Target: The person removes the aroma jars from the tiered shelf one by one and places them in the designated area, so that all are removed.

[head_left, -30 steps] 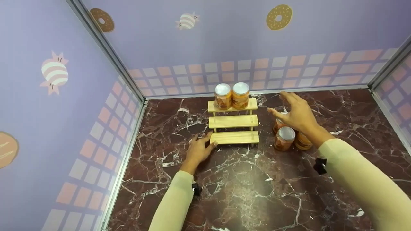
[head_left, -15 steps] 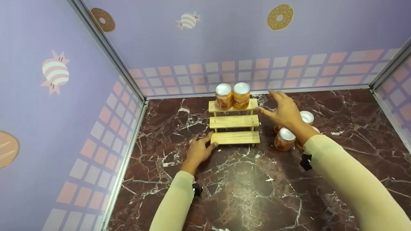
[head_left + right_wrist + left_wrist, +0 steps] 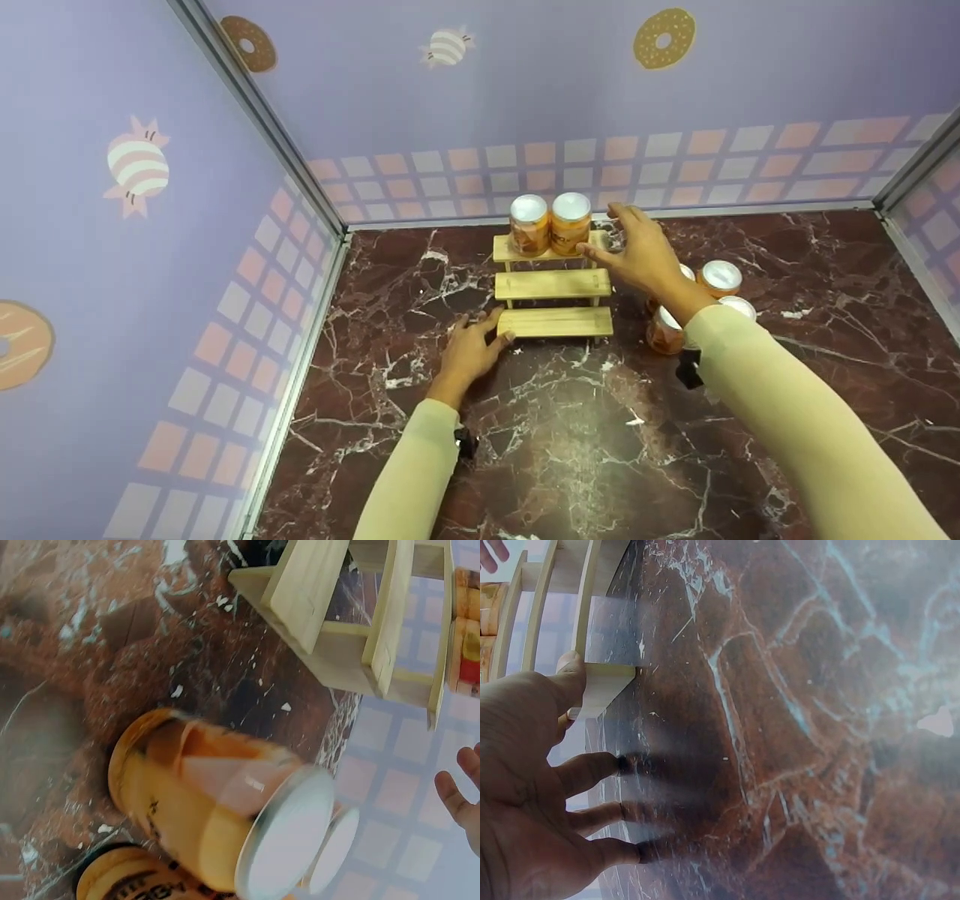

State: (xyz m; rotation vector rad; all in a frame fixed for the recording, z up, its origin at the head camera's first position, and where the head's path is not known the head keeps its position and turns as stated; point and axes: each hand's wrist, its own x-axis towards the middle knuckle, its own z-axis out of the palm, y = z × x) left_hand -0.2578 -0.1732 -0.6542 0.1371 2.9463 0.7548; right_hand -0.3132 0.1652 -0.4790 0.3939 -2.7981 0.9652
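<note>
Surface: dark red-brown marbled tabletop (image 3: 570,435), veined white, with small white flecks scattered over it. We see three walls: the back wall (image 3: 540,90), the left wall (image 3: 60,225) and a strip of the right wall (image 3: 941,214), all lilac with pink and white squares low down. Two grey metal posts (image 3: 259,114) mark the corners.

Counts. Wall prints: two ringed doughnuts (image 3: 664,39), two striped sweets (image 3: 139,166) and one bun (image 3: 22,345) cut by the left edge of the head view. Rack: one pale wooden stepped rack (image 3: 555,322) with three steps, near the back wall. Cans: we count six, orange with pale lids. Two upright cans (image 3: 529,232) stand side by side on the top step; four cans (image 3: 721,277) stand grouped on the tabletop right of the rack, partly behind the right forearm.

Hands: two, in pale yellow-green sleeves (image 3: 412,469), a black device (image 3: 466,444) at each wrist. The left hand (image 3: 471,351) pinches the left end of the lowest step between thumb and index finger, other fingers spread. The right hand (image 3: 646,251) is spread beside the right-hand upper can; we cannot tell whether they touch.
</note>
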